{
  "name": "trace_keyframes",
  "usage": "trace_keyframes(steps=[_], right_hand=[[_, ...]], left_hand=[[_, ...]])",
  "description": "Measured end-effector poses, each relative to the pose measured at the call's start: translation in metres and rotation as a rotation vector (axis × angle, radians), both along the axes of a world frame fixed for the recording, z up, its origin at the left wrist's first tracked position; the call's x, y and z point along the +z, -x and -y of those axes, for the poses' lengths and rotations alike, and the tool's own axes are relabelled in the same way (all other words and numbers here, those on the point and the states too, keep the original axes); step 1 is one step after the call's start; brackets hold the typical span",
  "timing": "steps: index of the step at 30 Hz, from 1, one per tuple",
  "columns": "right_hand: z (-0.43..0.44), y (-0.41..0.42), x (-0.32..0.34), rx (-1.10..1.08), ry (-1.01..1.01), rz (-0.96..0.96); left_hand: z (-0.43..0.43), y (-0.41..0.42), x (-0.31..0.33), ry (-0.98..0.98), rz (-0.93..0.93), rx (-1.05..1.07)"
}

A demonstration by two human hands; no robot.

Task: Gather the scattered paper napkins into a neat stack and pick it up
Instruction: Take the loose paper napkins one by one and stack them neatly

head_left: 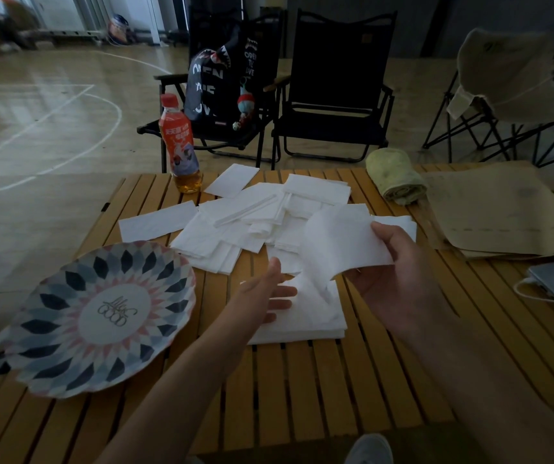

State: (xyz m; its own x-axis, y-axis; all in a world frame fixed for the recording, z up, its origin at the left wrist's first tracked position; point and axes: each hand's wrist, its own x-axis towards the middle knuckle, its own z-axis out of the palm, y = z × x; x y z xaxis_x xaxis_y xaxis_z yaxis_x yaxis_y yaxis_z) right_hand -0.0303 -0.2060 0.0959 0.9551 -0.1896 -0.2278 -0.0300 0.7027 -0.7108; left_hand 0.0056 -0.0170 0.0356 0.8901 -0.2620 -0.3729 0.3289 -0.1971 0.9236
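A short stack (315, 316) is already squared up, lying under the straight, relaxed fingers of the left hand (268, 289). The right hand (399, 272) pinches one napkin (339, 242) between thumb and fingers just above that stack. The thin, soft sheet curls and droops. Most of the work looks left: loose napkins (242, 222), flat white rectangles, overlap beyond both hands on the slatted wooden table (302, 390). The stack is not yet lifted.
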Motion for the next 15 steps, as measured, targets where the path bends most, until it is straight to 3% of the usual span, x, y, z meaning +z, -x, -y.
trace_keyframes(steps=[6,11,15], right_hand=[[-0.003,0.0,-0.002,0.029,-0.07,0.043],[-0.011,-0.004,-0.016,-0.006,0.048,-0.117],[-0.007,-0.009,-0.039,0.001,0.212,-0.333]], left_hand=[[0.006,-0.003,0.007,0.058,-0.195,0.019],[-0.013,0.0,0.014,0.46,-0.106,0.236],[-0.021,-0.007,0.017,0.246,-0.048,0.321]])
